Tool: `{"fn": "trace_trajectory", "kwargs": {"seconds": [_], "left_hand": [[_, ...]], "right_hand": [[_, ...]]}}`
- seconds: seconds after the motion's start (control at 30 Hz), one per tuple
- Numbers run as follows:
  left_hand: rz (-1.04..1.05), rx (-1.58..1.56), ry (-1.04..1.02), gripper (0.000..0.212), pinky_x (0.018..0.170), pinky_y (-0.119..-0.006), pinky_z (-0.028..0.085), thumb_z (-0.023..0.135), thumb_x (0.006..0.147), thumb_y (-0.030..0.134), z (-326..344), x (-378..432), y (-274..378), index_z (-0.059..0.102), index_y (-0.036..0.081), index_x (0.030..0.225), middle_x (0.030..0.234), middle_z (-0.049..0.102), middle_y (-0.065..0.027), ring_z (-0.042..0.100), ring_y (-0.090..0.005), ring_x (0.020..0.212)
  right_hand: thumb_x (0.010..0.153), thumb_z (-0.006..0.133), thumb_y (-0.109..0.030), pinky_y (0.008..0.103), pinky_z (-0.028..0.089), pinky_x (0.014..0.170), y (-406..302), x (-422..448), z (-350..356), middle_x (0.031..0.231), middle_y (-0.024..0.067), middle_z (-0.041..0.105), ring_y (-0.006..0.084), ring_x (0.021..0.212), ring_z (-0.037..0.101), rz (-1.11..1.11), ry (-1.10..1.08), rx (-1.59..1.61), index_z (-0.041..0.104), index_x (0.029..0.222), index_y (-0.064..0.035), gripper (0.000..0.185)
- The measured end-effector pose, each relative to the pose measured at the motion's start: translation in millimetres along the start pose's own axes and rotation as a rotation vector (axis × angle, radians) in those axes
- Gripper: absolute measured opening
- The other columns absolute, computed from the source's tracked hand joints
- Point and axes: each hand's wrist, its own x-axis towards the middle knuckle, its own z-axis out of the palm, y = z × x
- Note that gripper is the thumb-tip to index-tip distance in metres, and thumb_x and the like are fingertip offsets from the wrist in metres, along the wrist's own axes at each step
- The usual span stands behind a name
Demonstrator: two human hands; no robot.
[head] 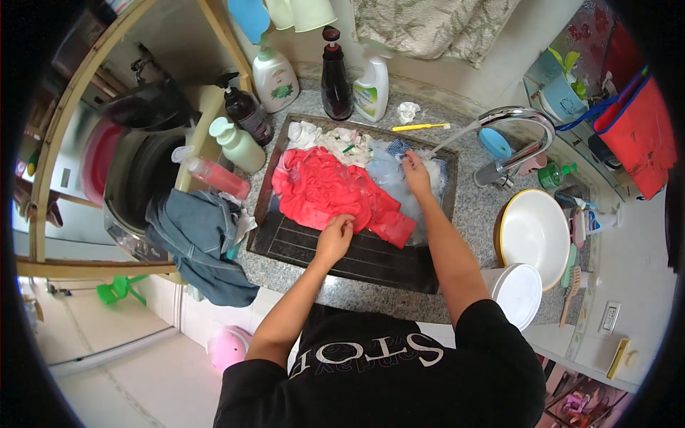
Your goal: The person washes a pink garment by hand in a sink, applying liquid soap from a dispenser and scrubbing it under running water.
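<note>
A wet red garment (321, 187) lies bunched on the black ribbed washboard (299, 243) of the sink. My left hand (336, 235) rests at the garment's lower edge with curled fingers; whether it grips the cloth cannot be told. On the right, my right hand (416, 168) pinches a blue-and-white patterned cloth (398, 148) above pale blue wet fabric (382, 166). Water runs from the chrome faucet (519, 115) close beside that hand. White cloth (304, 135) and a cream patterned cloth (348, 145) lie behind the red garment.
Pump bottles, a white detergent bottle (372, 88) and a yellow toothbrush (420, 128) line the back. A white basin (535, 238) and a white lidded bucket (516, 297) stand right. Blue-grey clothing (200, 235) hangs over the left edge beside an open washing machine (144, 176).
</note>
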Motion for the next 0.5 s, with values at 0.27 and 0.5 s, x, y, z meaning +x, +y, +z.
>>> {"fn": "trace_trajectory", "kwargs": {"seconds": [0.27, 0.5], "left_hand": [[0.163, 0.583, -0.014, 0.055, 0.103, -0.049, 0.021, 0.051, 0.084, 0.032, 20, 73, -37, 0.032, 0.024, 0.135, 0.143, 0.020, -0.0135, 0.022, -0.0394, 0.128], [0.133, 0.784, -0.156, 0.059, 0.104, -0.058, 0.004, 0.048, 0.082, 0.050, 49, 96, -60, 0.034, 0.027, 0.135, 0.145, 0.016, -0.0105, 0.005, -0.0376, 0.134]], "right_hand": [[0.079, 0.055, -0.029, 0.0480, 0.028, 0.098, 2, -42, 40, 0.132, 0.0136, 0.040, 0.0356, 0.121, 0.037, -0.561, 0.195, -0.827, 0.044, 0.127, -0.0145, 0.051], [0.075, 0.056, -0.021, 0.0448, 0.027, 0.102, 70, -40, 65, 0.137, 0.0204, 0.031, 0.0380, 0.125, 0.031, -0.493, -0.085, -0.532, 0.043, 0.129, -0.0133, 0.056]]}}
